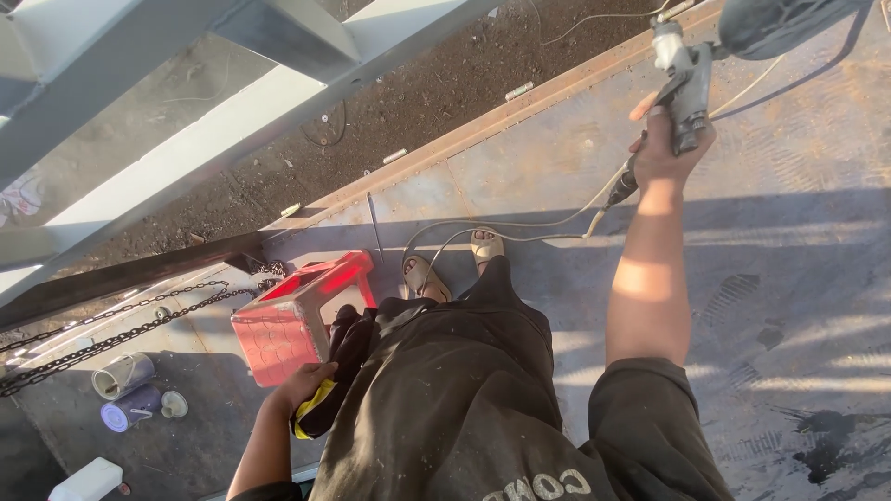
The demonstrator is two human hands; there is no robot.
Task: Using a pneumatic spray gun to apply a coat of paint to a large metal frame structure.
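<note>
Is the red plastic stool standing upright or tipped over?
Tipped over. The red stool lies on its side on the metal floor, its patterned seat top facing sideways toward the camera, legs pointing away.

metal floor, red stool, cans

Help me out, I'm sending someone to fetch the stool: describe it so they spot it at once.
Start at the rusty steel rail edging the metal floor, then follow it down to the dark chains. Just right of them, by the person's left hand, stands the stool. It is the only bright red plastic thing there; the cans nearby are grey and purple.
</note>
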